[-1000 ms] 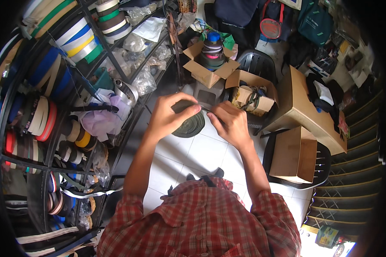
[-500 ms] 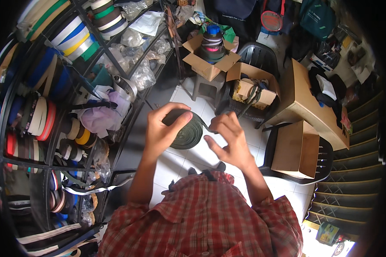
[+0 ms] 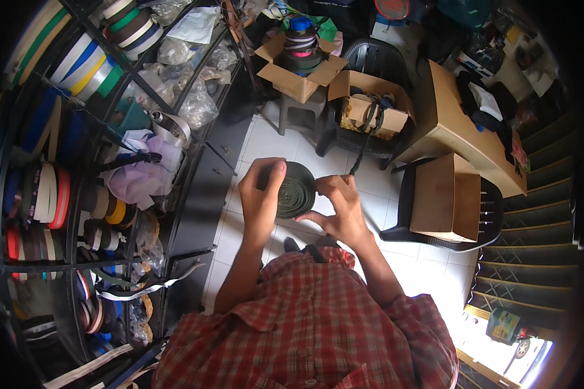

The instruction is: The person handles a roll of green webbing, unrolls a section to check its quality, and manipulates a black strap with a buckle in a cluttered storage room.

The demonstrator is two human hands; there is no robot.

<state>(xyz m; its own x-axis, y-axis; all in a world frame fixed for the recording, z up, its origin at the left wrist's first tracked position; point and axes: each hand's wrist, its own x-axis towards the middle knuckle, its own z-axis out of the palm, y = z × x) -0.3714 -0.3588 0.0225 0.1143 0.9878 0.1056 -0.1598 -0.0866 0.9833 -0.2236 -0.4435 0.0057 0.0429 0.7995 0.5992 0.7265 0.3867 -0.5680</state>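
The dark green roll of webbing (image 3: 294, 189) is sitting lower and nearer the body than a second ago. The left hand (image 3: 261, 194) is now gripping its left rim (thumb over the top), while the right hand (image 3: 341, 209) is closing back against its right edge.

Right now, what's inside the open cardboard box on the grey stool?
In the cardboard box on the stool stands a stack of webbing rolls, dark ones with a blue one on top. The box walls cover the bottom of the stack and anything beside it.
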